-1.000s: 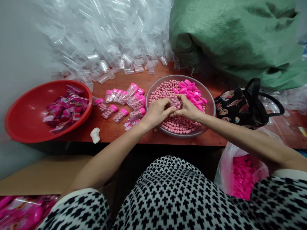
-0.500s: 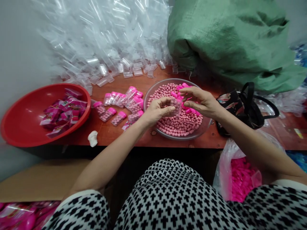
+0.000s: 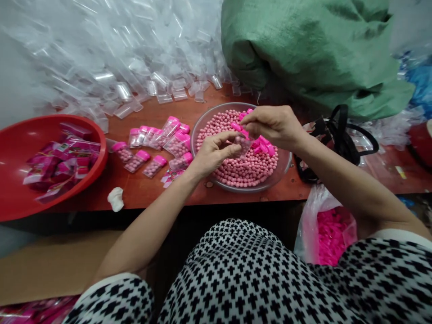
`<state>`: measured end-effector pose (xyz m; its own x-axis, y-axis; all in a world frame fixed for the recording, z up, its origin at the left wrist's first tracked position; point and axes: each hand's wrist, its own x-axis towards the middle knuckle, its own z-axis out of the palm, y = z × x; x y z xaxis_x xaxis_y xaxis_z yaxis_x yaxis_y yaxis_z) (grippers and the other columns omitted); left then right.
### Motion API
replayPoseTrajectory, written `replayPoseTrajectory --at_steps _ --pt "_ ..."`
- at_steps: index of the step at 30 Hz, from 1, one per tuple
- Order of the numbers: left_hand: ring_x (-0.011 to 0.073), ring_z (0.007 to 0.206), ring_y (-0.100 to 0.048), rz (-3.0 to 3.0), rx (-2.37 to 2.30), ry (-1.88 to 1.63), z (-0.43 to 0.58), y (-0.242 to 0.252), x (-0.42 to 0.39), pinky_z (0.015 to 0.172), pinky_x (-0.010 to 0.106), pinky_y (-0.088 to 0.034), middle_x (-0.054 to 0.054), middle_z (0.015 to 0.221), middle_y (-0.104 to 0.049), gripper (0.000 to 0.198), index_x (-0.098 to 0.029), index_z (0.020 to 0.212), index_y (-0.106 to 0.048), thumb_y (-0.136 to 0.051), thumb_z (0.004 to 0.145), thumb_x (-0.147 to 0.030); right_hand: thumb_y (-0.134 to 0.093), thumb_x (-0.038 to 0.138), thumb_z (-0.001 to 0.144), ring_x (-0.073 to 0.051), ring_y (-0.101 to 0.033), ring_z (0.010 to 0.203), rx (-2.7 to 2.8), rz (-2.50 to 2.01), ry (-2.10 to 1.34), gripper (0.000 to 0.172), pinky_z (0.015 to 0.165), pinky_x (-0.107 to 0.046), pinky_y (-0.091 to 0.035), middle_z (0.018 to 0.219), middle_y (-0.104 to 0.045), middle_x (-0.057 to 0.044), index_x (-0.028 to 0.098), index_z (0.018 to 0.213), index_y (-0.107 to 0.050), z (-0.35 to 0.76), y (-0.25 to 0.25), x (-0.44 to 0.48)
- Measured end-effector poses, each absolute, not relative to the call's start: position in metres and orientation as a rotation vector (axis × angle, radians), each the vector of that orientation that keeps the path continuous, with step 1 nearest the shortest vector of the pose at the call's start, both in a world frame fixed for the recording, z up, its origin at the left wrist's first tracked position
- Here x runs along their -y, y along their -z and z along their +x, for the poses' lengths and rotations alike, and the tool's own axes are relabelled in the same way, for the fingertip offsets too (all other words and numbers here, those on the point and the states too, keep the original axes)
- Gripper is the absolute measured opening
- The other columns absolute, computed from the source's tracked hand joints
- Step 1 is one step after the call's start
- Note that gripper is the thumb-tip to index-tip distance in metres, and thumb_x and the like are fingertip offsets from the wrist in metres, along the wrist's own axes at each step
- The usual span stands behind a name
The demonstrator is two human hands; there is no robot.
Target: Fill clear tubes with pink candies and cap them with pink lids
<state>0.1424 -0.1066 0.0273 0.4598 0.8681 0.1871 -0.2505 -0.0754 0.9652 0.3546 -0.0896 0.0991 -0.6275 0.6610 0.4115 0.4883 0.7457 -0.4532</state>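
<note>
thumb and fingers of the left hand (image 3: 216, 153) close around a small clear plastic container (image 3: 243, 146) with pink beads showing through its wall, held above a round grey bowl (image 3: 285, 164). the right hand (image 3: 278, 126) hangs just beside the container, its fingers bent and drawn toward the thumb; i cannot tell whether they pinch anything. loose round pink beads (image 3: 246, 173) fill much of the bowl, with bright pink plastic caps (image 3: 263, 146) lying on them beneath the right hand.

to the left of the bowl, bead-filled clear containers with pink tops (image 3: 177, 145) lie on a reddish-brown wooden table (image 3: 151, 191). beyond them sits a wide red plastic basin (image 3: 11, 180) with shiny pink packets (image 3: 65, 159) inside. a crumpled white scrap (image 3: 115, 199) lies near the table's front edge. behind, clear plastic tubes (image 3: 135, 58) are heaped high beside a bulging green sack (image 3: 313, 54). a black bag with looped handles (image 3: 346, 150) sits right of the bowl; below the table edge, a translucent plastic bag (image 3: 306, 234) holds bright pink pieces (image 3: 332, 236).
</note>
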Motion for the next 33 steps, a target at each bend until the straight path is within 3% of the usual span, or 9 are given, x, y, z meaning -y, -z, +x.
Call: replayPoseTrajectory --at_steps 5,11,14,17,21,25,27,30,33 --pt "0.0184 0.088 -0.071 1.144 -0.664 -1.091 0.139 -0.024 0.111 0.077 0.032 -0.064 0.005 0.099 -0.073 0.042 -0.017 0.098 -0.067 -0.085 0.073 -0.045 -0.067 0.041 0.09 -0.015 -0.065 0.07 2.398 -1.246 -0.618 0.028 0.067 -0.028 -0.048 0.08 -0.074 -0.002 0.017 0.101 -0.076 0.392 -0.099 0.111" --pt "0.0172 0.084 -0.073 1.101 -0.685 -1.088 0.142 -0.019 0.113 0.08 0.033 -0.065 0.005 0.096 -0.074 0.044 -0.017 0.099 -0.066 -0.085 0.071 -0.045 -0.067 0.034 0.089 -0.022 -0.07 0.08 2.374 -1.869 -0.114 0.022 0.068 -0.03 -0.046 0.093 -0.078 -0.009 0.018 0.102 -0.076 0.403 -0.07 0.129" --pt "0.0184 0.085 -0.072 1.132 -0.712 -1.067 0.142 -0.019 0.114 0.08 0.035 -0.065 0.005 0.096 -0.074 0.044 -0.016 0.102 -0.068 -0.084 0.073 -0.045 -0.066 0.038 0.09 -0.028 -0.071 0.095 2.469 -1.999 0.079 0.032 0.063 -0.03 -0.044 0.111 -0.076 -0.013 0.018 0.114 -0.072 0.382 -0.058 0.13" --pt "0.0188 0.086 -0.072 1.124 -0.731 -1.069 0.14 -0.02 0.115 0.08 0.035 -0.065 0.005 0.096 -0.074 0.044 -0.016 0.104 -0.069 -0.083 0.074 -0.045 -0.057 0.028 0.095 -0.029 -0.07 0.1 2.471 -2.01 0.106 0.026 0.066 -0.031 -0.046 0.112 -0.075 -0.014 0.016 0.111 -0.074 0.374 -0.052 0.125" --pt "0.0177 0.086 -0.071 1.041 -0.699 -1.075 0.14 -0.023 0.115 0.081 0.035 -0.065 0.004 0.097 -0.073 0.041 -0.016 0.097 -0.068 -0.084 0.072 -0.045 -0.062 0.029 0.09 -0.023 -0.07 0.085 2.116 -1.8 -0.256 0.021 0.074 -0.033 -0.049 0.095 -0.077 -0.009 0.016 0.098 -0.077 0.389 -0.054 0.118" --pt "0.0179 0.087 -0.07 0.963 -0.642 -1.046 0.142 -0.029 0.114 0.081 0.035 -0.064 0.004 0.096 -0.073 0.043 -0.016 0.094 -0.069 -0.088 0.068 -0.044 -0.076 0.043 0.077 -0.014 -0.061 0.06 1.705 -1.519 -1.02 0.032 0.06 -0.028 -0.049 0.069 -0.069 -0.002 0.016 0.095 -0.076 0.392 -0.064 0.125" --pt "0.0186 0.088 -0.071 0.951 -0.623 -1.011 0.143 -0.032 0.115 0.081 0.035 -0.064 0.005 0.1 -0.073 0.044 -0.016 0.094 -0.069 -0.089 0.068 -0.044 -0.08 0.045 0.073 -0.011 -0.058 0.056 1.595 -1.436 -1.187 0.038 0.056 -0.026 -0.049 0.066 -0.066 0.0 0.015 0.096 -0.075 0.385 -0.068 0.13" --pt "0.0183 0.087 -0.071 0.934 -0.607 -1.007 0.143 -0.033 0.117 0.08 0.035 -0.064 0.006 0.104 -0.073 0.044 -0.015 0.093 -0.068 -0.091 0.066 -0.043 -0.078 0.049 0.078 -0.011 -0.058 0.055 1.625 -1.372 -1.219 0.041 0.055 -0.026 -0.05 0.068 -0.066 0.0 0.016 0.101 -0.073 0.37 -0.066 0.135" --pt "0.0165 0.082 -0.071 0.893 -0.602 -1.047 0.142 -0.031 0.118 0.08 0.033 -0.064 0.004 0.097 -0.074 0.046 -0.015 0.092 -0.067 -0.092 0.064 -0.043 -0.07 0.051 0.086 -0.018 -0.067 0.074 1.895 -1.324 -0.831 0.041 0.066 -0.031 -0.055 0.088 -0.073 -0.006 0.018 0.11 -0.07 0.356 -0.06 0.138"
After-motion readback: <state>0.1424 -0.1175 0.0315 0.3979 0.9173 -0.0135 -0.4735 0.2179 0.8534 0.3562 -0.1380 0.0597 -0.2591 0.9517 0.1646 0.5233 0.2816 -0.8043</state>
